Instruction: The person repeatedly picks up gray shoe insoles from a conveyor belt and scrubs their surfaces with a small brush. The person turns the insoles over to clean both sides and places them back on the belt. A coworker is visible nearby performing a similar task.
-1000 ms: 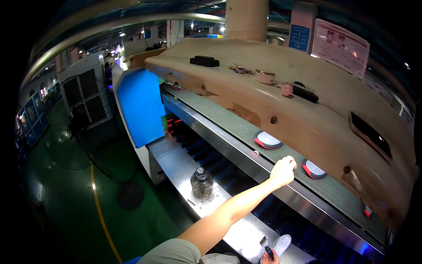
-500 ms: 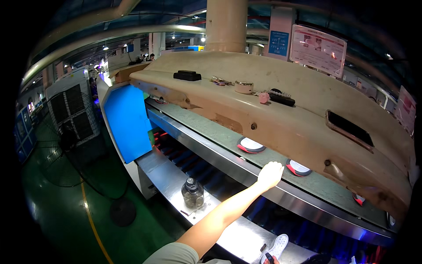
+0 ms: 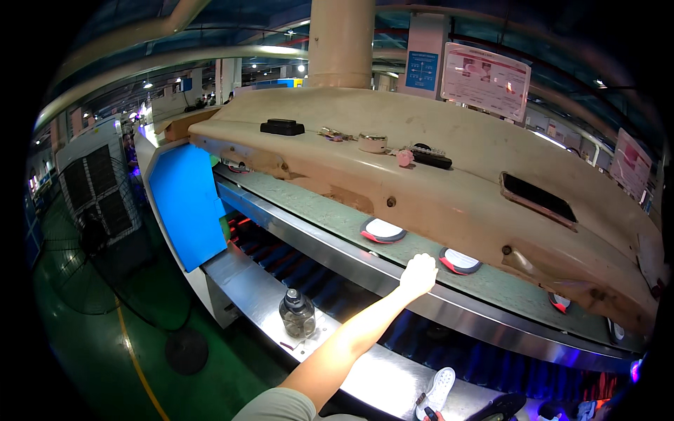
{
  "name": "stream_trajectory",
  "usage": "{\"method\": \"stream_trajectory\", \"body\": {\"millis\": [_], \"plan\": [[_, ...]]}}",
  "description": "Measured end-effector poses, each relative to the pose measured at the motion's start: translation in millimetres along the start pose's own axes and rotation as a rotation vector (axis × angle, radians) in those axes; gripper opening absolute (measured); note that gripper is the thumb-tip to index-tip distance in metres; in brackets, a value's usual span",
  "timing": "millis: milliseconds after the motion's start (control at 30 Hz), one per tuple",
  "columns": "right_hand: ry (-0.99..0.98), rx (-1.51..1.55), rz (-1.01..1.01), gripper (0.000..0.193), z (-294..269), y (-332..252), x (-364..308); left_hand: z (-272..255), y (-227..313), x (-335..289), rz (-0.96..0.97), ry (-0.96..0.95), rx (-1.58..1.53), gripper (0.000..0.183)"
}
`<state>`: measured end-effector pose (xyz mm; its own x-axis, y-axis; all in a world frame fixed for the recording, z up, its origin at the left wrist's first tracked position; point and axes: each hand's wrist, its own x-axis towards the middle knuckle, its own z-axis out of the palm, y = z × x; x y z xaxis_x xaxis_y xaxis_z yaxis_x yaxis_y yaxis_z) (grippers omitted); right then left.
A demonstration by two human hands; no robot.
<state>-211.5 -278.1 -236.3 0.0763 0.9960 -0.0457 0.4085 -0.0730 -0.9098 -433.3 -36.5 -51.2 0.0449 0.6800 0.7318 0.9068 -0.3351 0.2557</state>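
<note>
My left hand [image 3: 419, 275] is closed in a fist at the metal rail [image 3: 379, 270] along the conveyor's near edge. What lies inside its fingers, if anything, is hidden. Close by on the green belt [image 3: 330, 214] lies a white, black and red shoe sole [image 3: 460, 261], with a similar sole [image 3: 383, 230] farther left. At the bottom edge, only part of my right hand [image 3: 430, 415] shows, closed on a small dark object whose kind I cannot make out. Just beyond it, a white shoe sole [image 3: 439, 390] rests over the steel shelf.
A dark bottle [image 3: 298, 314] stands on the steel shelf [image 3: 382, 375]. The beige hood [image 3: 309, 165] overhangs the belt and carries a phone [image 3: 538, 199], a round tin [image 3: 373, 143] and small black items. A blue panel [image 3: 186, 207] closes the left end; a fan [image 3: 91, 231] stands beyond.
The whole view has turned slightly right, so the scene sits farther left. My left fist stays at the rail. More of a black shoe shows at the lower right.
</note>
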Motion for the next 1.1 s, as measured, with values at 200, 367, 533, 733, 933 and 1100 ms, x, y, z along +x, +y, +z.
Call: {"method": "stream_trajectory", "body": {"millis": [200,367,533,733,933,1100], "plan": [[-0.003,-0.003,0.008,0.033,2.7,-0.7,-3.2,-0.4,-0.9,-0.2,-0.004,0.022,-0.022,0.011],[0.008,-0.005,0.013,0.033,1.3,-0.6,-4.2,1.3,1.1,1.0,-0.022,0.014,-0.041,0.010],[0.001,-0.003,0.012,0.033,0.6,-0.5,-5.4,-5.0,2.8,2.0,-0.080,-0.064,0.010,0.016],[0.007,0.000,0.016,0.034,-0.8,-0.1,-5.2,-3.5,4.0,2.6,-0.095,-0.073,0.010,0.020],[0.012,0.009,0.003,0.034,-2.5,0.1,-9.7,-2.0,1.2,0.2,-0.041,-0.017,0.045,0.022],[-0.001,-0.005,-0.038,0.033,-1.1,5.2,-12.3,0.8,-3.2,-0.2,-0.021,0.031,0.038,0.022]]}}
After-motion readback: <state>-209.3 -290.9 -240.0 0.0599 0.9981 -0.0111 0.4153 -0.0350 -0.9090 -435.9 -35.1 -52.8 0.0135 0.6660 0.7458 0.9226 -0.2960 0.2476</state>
